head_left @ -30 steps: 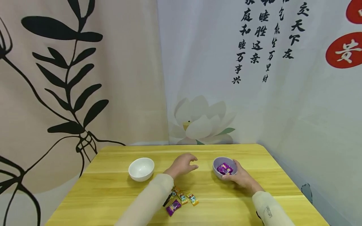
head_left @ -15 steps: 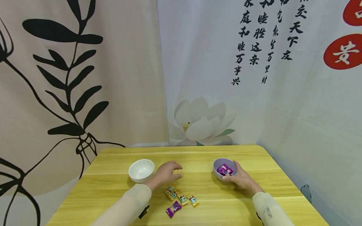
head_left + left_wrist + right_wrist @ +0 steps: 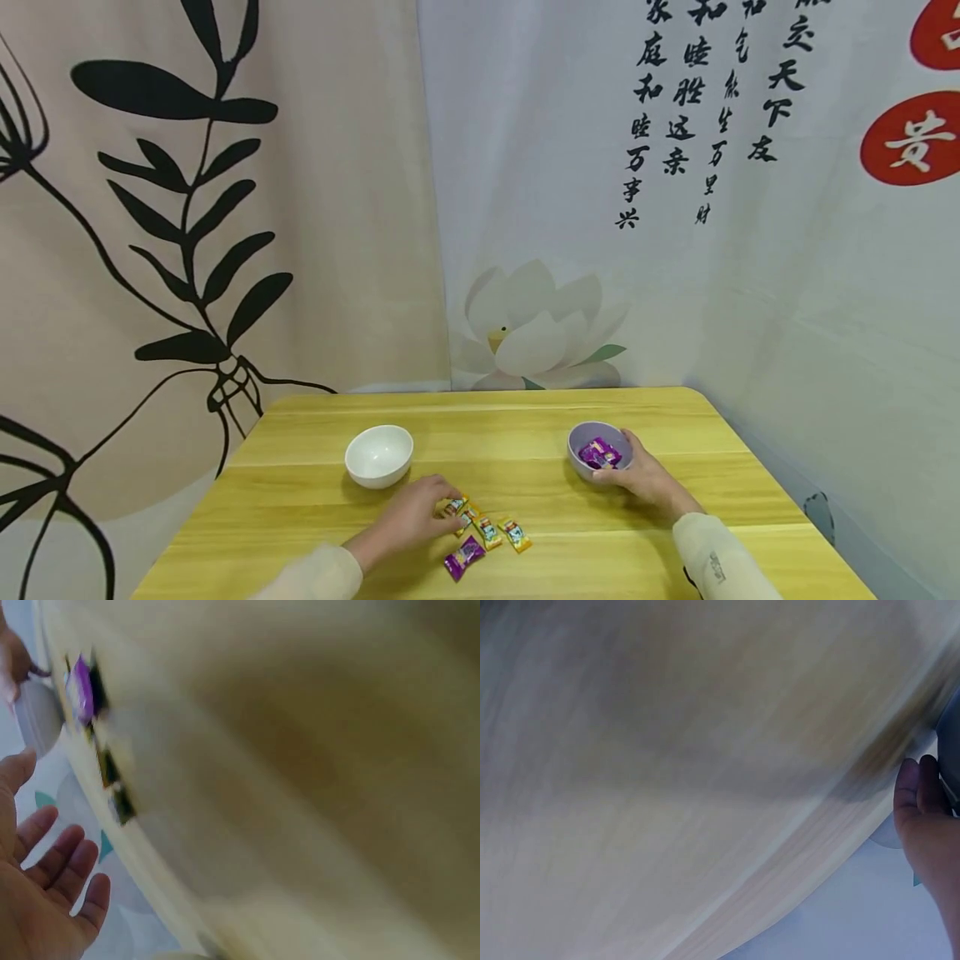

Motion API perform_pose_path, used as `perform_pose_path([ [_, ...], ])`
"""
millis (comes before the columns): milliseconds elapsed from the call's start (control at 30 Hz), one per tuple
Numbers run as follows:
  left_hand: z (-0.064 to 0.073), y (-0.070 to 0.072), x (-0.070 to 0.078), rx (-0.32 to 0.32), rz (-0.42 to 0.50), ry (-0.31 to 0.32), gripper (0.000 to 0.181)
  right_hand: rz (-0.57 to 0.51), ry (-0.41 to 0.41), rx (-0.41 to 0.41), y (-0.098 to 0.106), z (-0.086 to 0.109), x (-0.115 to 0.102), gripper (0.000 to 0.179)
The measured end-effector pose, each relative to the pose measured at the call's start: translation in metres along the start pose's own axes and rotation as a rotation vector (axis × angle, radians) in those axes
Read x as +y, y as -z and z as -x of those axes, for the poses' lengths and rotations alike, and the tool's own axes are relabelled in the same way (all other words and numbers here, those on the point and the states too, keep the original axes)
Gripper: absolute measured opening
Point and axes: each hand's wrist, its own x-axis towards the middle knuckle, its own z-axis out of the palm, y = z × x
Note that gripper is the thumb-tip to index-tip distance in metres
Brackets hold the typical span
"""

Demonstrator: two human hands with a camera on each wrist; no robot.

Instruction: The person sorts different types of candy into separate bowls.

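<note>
While right grip (image 3: 651,483) holds one lilac bowl (image 3: 582,435), left grip (image 3: 408,517) wide; nearby, four yellow candies (image 3: 489,533), one purple candy (image 3: 464,557).

this is an indoor spot set against hanging printed fabric (image 3: 337,167); whether it is a home or a studio cannot be told. the cloth pairs a beige panel (image 3: 360,275), with black leafy stems (image 3: 238,267), and a pale panel (image 3: 525,133) bearing a lotus (image 3: 543,329), chinese calligraphy (image 3: 688,90) and red medallions (image 3: 910,138), and a wood-grain table (image 3: 592,550) stands right before it.
</note>
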Motion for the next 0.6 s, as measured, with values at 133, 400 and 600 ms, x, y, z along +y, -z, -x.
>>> perform_pose_path([
  [133,0.012,-0.006,0.002,-0.006,0.000,-0.024,0.039,0.009,0.001,0.001,0.000,0.001,-0.001,0.119],
  [400,0.025,-0.017,0.008,-0.020,-0.033,-0.077,0.038,0.030,0.009,0.004,0.000,-0.001,0.000,0.119],
  [600,0.027,-0.020,0.014,-0.048,-0.099,-0.063,0.039,0.019,0.009,0.004,0.000,-0.002,0.000,0.119],
])
